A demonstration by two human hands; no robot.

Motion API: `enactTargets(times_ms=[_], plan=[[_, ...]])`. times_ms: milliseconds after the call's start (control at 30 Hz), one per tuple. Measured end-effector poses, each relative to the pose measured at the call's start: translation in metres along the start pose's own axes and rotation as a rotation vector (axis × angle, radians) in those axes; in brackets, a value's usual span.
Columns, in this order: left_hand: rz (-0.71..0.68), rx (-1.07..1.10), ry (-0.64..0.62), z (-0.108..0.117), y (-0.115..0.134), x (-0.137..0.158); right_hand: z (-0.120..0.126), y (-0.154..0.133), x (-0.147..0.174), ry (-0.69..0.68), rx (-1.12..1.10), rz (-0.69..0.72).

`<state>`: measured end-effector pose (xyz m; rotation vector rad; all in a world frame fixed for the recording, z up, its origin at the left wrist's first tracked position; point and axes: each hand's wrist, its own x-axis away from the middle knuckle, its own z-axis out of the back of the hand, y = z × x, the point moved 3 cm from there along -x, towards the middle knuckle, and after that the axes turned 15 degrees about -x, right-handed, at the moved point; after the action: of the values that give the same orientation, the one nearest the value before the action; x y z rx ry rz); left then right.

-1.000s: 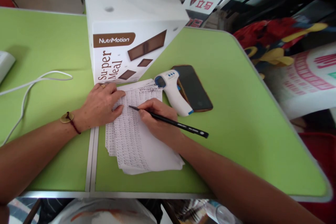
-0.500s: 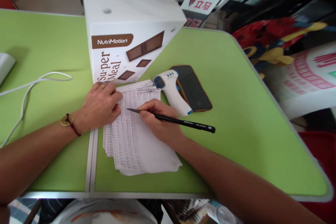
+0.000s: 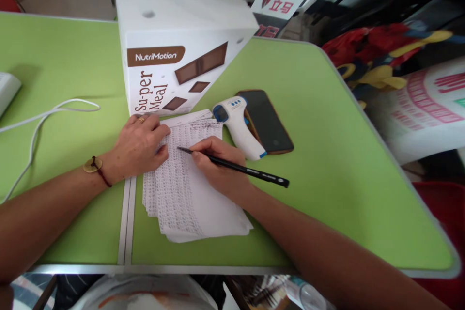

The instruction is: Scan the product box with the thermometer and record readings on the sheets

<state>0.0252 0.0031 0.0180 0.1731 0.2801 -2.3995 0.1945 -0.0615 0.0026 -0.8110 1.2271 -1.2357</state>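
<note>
A stack of paper sheets (image 3: 214, 208), with rows of small handwriting on its left part, lies on the green table. My right hand (image 3: 220, 162) rests on the top sheet, closed around a black pen (image 3: 250, 170). The pen's tip points left, at the written rows; whether it touches the paper I cannot tell. My left hand (image 3: 141, 147), fingers curled together, holds down the upper left edge of the sheets; its fingertips are partly hidden. Just right of the stack is a white and blue infrared thermometer (image 3: 240, 128), its side against a dark phone (image 3: 269, 118).
A large white box (image 3: 156, 77) stands directly behind the papers. White cables (image 3: 39, 116) and a white device (image 3: 7, 92) lie at the left of the green table (image 3: 345, 193). A red container (image 3: 443, 218) is beyond the right edge.
The pen's tip has shifted slightly up and right, and its back end has swung down and left. My left hand stays in place on the sheets.
</note>
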Motion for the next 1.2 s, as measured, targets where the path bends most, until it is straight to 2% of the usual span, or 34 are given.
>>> enactTargets(times_ms=[267,433,633,833,1200], plan=[[-0.011,0.015,0.014,-0.0003,-0.0007,0.0007,-0.0020,-0.0023,0.0022,-0.077,0.016,-0.040],[-0.009,0.019,0.013,-0.0006,0.0002,-0.0001,-0.0028,-0.0014,0.0024,-0.105,0.020,0.014],[-0.006,0.015,0.019,-0.0009,-0.0004,0.0001,-0.0023,-0.0010,0.0022,-0.111,0.022,-0.023],[-0.011,0.008,0.025,-0.0007,-0.0007,0.0007,-0.0026,-0.0028,0.0013,-0.042,0.032,-0.035],[-0.010,0.004,0.017,-0.0019,-0.0007,0.0000,-0.0022,-0.0017,0.0014,-0.063,0.013,-0.025]])
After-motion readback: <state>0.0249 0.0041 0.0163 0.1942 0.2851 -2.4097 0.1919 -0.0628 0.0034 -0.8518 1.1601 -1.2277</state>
